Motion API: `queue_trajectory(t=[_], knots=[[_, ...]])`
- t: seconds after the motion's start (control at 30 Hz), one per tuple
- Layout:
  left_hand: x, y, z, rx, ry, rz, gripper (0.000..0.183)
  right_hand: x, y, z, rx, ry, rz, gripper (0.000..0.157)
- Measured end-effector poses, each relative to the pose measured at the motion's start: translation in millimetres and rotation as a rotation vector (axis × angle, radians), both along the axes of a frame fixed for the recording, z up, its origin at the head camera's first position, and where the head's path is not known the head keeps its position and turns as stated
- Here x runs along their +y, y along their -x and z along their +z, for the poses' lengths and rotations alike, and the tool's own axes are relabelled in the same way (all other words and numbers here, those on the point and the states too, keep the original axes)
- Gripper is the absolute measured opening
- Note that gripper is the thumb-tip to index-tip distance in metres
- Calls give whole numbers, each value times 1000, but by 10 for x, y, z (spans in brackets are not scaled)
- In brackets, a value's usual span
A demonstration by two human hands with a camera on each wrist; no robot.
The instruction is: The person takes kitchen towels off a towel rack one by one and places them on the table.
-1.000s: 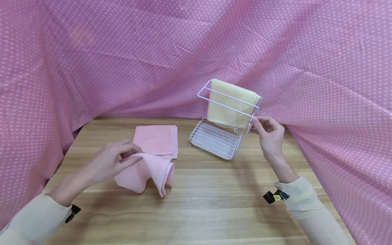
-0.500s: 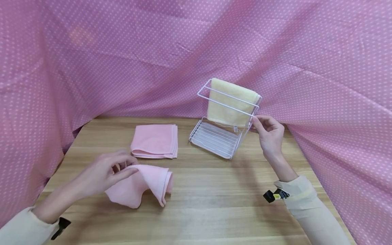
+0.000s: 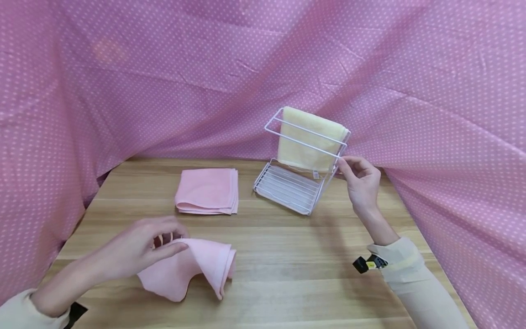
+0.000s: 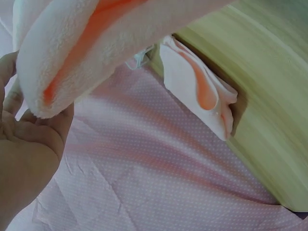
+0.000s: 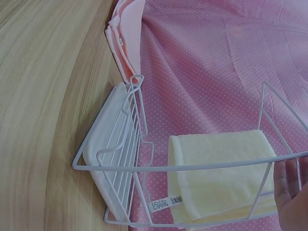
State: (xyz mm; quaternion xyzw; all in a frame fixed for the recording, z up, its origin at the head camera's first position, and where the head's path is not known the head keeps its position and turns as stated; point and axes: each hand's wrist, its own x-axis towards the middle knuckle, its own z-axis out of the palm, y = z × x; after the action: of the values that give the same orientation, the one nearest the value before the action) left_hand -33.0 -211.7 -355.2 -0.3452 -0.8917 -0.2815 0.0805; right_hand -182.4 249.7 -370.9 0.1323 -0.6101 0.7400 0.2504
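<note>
My left hand (image 3: 152, 246) pinches a folded pink towel (image 3: 205, 256) by its upper edge, and the cloth droops above the front left of the table. In the left wrist view this towel (image 4: 62, 62) fills the top left, its fold between thumb and fingers. A second pink towel (image 3: 207, 189) lies folded flat behind it. My right hand (image 3: 361, 183) holds the right side of a white wire rack (image 3: 302, 142) between thumb and fingers. Over the rack's rear bar hangs a pale yellow towel (image 3: 308, 153), with a small printed label (image 5: 166, 204) below it.
At the rack's base is a wire shelf with a white tray (image 3: 287, 189) under it. The wooden table (image 3: 271, 274) reaches back to a pink polka-dot cloth (image 3: 197, 77), which rises behind and along both sides.
My left hand has drawn the held pink towel toward the table's front, away from the flat towel, whose front fold now shows. The right hand and rack stay almost still.
</note>
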Motion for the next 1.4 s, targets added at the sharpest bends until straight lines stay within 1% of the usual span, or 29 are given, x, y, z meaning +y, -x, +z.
queue_trajectory(t=[0.07, 0.17, 0.27, 0.4, 0.47, 0.63, 0.7, 0.83, 1.0, 1.27, 1.4], knots=[[4, 21, -12, -21, 34, 24, 14, 6, 5, -5, -1, -1, -2, 8], [3, 75, -39, -68, 99, 69, 9, 10, 15, -12, -1, 2, 1, 3], [15, 139, -58, -112, 136, 100, 5, 13, 26, -16, 2, 6, 5, 6], [57, 240, -81, -107, 135, 91, 5, 18, 19, -14, 4, 1, 9, 8], [77, 303, -95, -84, 133, 76, 6, 21, 11, -11, 4, 1, 8, 9], [101, 491, -152, -33, 155, 58, 7, 24, 5, -5, 1, 10, 14, 5], [105, 561, -177, -31, 173, 61, 8, 25, 5, -8, -1, 14, 15, 4], [106, 682, -238, -62, 191, 70, 8, 21, 6, -9, -4, 17, 15, 4], [82, 809, -348, -109, 205, 67, 6, 18, 6, -8, -2, 17, 10, 5], [34, 992, -577, -177, 206, 71, 5, 28, 22, -9, -6, 4, 5, 7], [22, 1070, -677, -218, 203, 81, 7, 20, 24, -7, -5, 5, 10, 4]])
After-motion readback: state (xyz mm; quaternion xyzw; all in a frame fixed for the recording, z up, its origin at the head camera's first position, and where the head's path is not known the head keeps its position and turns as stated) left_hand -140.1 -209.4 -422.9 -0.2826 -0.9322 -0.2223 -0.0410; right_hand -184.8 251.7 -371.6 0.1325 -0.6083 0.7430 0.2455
